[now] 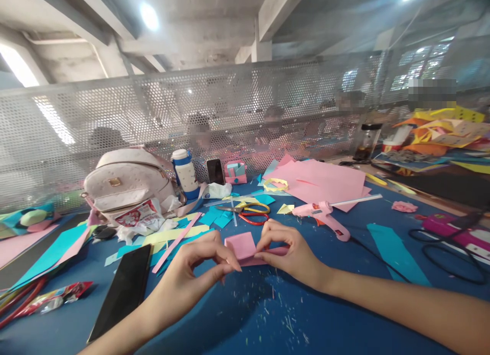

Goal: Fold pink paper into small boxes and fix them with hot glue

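A small folded pink paper box [241,245] is between my two hands, just above the blue table, with a pink paper flap showing along its right and lower side. My left hand [202,260] curls at its left corner, thumb and forefinger pinched together there; exactly how much paper they grip is partly hidden. On the other side, my right hand [289,250] pinches the paper edge between thumb and fingers. Behind the box lie scissors [254,209] with red and yellow handles. A pink glue gun [323,214] rests to the right of them, a glue stick in its back.
Left of my left arm lies a black phone [122,288]. Farther back stand a pale backpack [128,184], a bottle [186,176] and another phone [215,171]. Pink sheets [321,179] and blue paper [398,253] lie right. A perforated metal screen [229,99] closes the back.
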Available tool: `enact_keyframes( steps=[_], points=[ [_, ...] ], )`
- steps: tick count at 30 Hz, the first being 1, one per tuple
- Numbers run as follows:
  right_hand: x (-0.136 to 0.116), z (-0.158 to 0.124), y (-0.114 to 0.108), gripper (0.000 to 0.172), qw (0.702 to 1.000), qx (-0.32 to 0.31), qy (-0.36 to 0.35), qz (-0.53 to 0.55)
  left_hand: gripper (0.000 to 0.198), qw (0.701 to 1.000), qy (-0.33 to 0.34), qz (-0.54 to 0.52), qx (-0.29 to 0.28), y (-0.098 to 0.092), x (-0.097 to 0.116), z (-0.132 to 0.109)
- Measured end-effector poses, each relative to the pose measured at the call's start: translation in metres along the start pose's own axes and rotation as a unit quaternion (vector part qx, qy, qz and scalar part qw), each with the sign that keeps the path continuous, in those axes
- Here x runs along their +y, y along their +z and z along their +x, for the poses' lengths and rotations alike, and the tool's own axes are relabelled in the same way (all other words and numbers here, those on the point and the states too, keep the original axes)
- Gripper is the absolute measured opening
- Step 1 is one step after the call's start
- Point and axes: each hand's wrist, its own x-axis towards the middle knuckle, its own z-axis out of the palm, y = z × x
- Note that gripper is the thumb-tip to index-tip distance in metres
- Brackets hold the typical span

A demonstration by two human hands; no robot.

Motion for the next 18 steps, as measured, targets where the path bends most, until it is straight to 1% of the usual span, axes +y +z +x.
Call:
enact_keyframes(
  steps=[2, 4, 6, 8, 9, 11, 12, 13, 14, 15, 16, 18],
  points=[
    [0.001, 0.0, 0.0, 0.01, 1.0, 0.001, 0.001, -0.001, 0.022, 0.999, 0.002, -0.009, -0.045, -0.001, 0.004, -0.002],
    [0.002, 0.0, 0.0, 0.01, 1.0, 0.0, -0.001, -0.001, 0.028, 0.997, -0.002, -0.023, -0.075, -0.002, 0.007, -0.006],
    [0.002, 0.0, 0.0, 0.009, 1.0, -0.001, -0.001, -0.002, 0.029, 0.995, -0.004, -0.033, -0.091, -0.004, 0.009, -0.009],
    [0.002, 0.0, 0.0, 0.008, 1.0, -0.001, -0.001, -0.003, 0.025, 0.992, 0.018, -0.04, -0.114, -0.006, 0.01, -0.012],
    [0.001, 0.0, 0.0, 0.008, 1.0, -0.001, -0.001, -0.003, 0.023, 0.987, 0.04, -0.05, -0.144, -0.008, 0.01, -0.012],
    [0.0, 0.0, 0.0, 0.007, 1.0, -0.001, 0.0, -0.001, 0.024, 0.966, 0.08, -0.079, -0.231, -0.012, 0.012, -0.011],
    [0.0, 0.0, 0.0, 0.007, 1.0, -0.001, 0.001, -0.001, 0.027, 0.952, 0.093, -0.098, -0.275, -0.014, 0.013, -0.01],
    [0.0, 0.0, 0.0, 0.007, 1.0, 0.0, 0.001, -0.001, 0.028, 0.944, 0.092, -0.111, -0.296, -0.016, 0.014, -0.008],
    [0.0, 0.0, 0.0, 0.007, 1.0, 0.0, 0.0, -0.001, 0.029, 0.943, 0.086, -0.122, -0.296, -0.017, 0.015, -0.007],
    [-0.001, 0.0, 0.0, 0.008, 1.0, 0.002, -0.001, -0.001, 0.028, 0.95, 0.084, -0.122, -0.276, -0.016, 0.015, -0.005],
    [-0.001, 0.0, 0.0, 0.009, 1.0, 0.002, -0.002, -0.001, 0.025, 0.962, 0.088, -0.106, -0.237, -0.015, 0.014, -0.004],
    [-0.003, -0.001, 0.001, 0.01, 1.0, 0.001, -0.006, 0.0, 0.019, 0.987, 0.1, -0.009, -0.122, -0.01, 0.01, -0.002]
  ],
)
